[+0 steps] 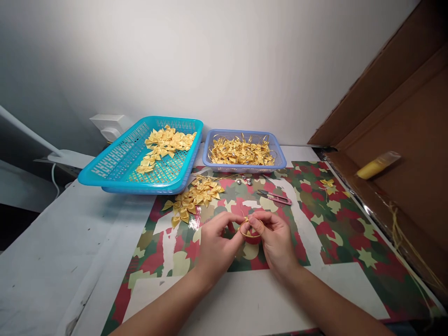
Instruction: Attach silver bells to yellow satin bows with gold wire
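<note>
Low over the patterned mat, my left hand (217, 239) and my right hand (279, 240) meet at the fingertips. Both pinch a small loop of gold cord (252, 236), which hangs as a ring between the thumbs. Fingers partly hide the top of the loop, where a short end sticks up. Loose yellow ribbon bows (196, 198) lie in a pile ahead and left of my left hand. Pink-handled thread snips (276, 198) rest beyond my right hand. Several small silver bells (248, 181) sit near gold cords (220, 177).
A turquoise basket (105, 175) with yellow bows stands back left. Beside it, a lavender basket (245, 168) holds bows with gold cords. A cardboard wall (413, 112) bounds the right, with a yellow tube (378, 165) against it. A yellow bow (328, 185) lies on the mat's right.
</note>
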Demonstrator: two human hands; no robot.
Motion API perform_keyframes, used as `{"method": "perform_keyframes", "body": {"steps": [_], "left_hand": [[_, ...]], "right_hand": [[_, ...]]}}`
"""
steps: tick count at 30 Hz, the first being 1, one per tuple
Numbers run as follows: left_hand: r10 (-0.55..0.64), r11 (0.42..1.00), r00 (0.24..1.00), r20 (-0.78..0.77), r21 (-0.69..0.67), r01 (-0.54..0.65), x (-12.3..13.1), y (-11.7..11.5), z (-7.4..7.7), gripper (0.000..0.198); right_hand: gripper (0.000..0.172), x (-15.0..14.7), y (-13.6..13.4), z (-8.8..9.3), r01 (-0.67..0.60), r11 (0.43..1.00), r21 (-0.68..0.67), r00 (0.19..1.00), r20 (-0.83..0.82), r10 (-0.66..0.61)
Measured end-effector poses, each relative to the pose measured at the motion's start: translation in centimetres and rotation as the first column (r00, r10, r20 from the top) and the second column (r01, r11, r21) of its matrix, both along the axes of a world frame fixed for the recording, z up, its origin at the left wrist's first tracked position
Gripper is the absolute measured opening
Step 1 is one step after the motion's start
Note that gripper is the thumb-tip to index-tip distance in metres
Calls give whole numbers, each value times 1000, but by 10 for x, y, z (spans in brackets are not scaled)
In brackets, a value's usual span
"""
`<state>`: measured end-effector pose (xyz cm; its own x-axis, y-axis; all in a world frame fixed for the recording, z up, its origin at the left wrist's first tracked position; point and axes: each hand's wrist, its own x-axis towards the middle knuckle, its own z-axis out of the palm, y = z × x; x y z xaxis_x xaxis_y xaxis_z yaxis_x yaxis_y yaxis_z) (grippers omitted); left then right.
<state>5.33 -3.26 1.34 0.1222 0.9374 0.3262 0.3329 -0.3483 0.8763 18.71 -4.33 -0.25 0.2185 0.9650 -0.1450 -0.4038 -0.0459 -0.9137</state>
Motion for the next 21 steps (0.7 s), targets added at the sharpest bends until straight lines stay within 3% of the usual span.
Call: {"method": "perform_keyframes", "body": {"steps": [5,17,21], "left_hand": [[-3,992,998,65,-124,11,0,0,0,11],[-2,983,993,115,-185,23,1,-2,-2,14],[1,979,991,136,-201,27,1,-1,-3,15]], "right_hand": [[15,-1,0,-1,20,1000,20,999,30,-21],[14,-2,0,-1,29,999,31,998,63,-30],[7,0,-1,2,5,990,139,974,225,-36]]}}
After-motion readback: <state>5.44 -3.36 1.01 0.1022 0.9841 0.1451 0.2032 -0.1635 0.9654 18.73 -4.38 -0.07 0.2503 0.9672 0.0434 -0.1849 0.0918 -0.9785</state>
